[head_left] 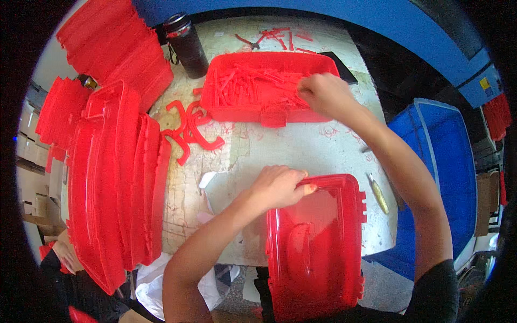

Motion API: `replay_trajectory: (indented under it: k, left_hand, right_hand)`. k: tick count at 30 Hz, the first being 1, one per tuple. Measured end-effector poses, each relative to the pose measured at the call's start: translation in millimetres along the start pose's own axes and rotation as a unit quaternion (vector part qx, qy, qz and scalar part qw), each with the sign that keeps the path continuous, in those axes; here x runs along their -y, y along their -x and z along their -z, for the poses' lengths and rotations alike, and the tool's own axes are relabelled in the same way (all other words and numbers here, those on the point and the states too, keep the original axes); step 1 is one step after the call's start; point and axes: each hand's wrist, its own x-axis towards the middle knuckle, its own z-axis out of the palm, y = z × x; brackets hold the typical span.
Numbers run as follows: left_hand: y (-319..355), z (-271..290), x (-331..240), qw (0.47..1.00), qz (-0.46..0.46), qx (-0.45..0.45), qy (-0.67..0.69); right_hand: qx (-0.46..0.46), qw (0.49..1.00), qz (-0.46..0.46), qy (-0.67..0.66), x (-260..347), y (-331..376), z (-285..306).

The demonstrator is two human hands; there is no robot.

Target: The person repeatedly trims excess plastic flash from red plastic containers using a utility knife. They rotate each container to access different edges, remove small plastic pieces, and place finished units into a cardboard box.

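A red plastic toolbox lid point(315, 253) with a recessed, rounded middle lies lengthwise in front of me, partly over the table's near edge. My left hand point(280, 185) grips its far left corner, thumb on the inner side. Farther off stands a red plastic box point(274, 114) holding many thin red plastic strips point(237, 86). Over that box's right end is my right hand point(326, 94), its fingers curled down among the strips. What those fingers pinch, if anything, is hidden. Left of the box lie several curved red handles point(202, 134).
Red lids point(116, 188) stand stacked at the left, with more red parts point(116, 43) behind. A black flask point(186, 46) stands beside the box. A yellowish knife-like tool point(379, 196) lies right of the lid. A blue bin point(447, 156) is at the right. Another person's hand point(67, 255) shows lower left.
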Motion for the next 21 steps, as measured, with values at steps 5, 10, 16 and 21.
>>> replay_trajectory:
  k: [5,10,16,21]
  left_hand:
    - [4.7,-1.1,1.0,0.998,0.044,-0.023,-0.033]
    - [22.2,0.5,10.0,0.993,0.09,-0.068,-0.025]
    - [113.7,-6.6,22.1,0.961,0.273,-0.048,0.018]
    - [184.5,20.9,-8.3,0.951,0.265,0.157,-0.03]
  right_hand:
    - [0.069,0.993,-0.093,0.025,-37.2,-79.7,-94.3]
    - [-0.03,0.995,-0.063,-0.076,-40.1,-71.1,-67.0]
    - [-0.05,0.532,-0.06,-0.843,-25.2,58.3,52.0]
    - [-0.008,0.398,0.058,-0.915,0.4,190.2,80.6]
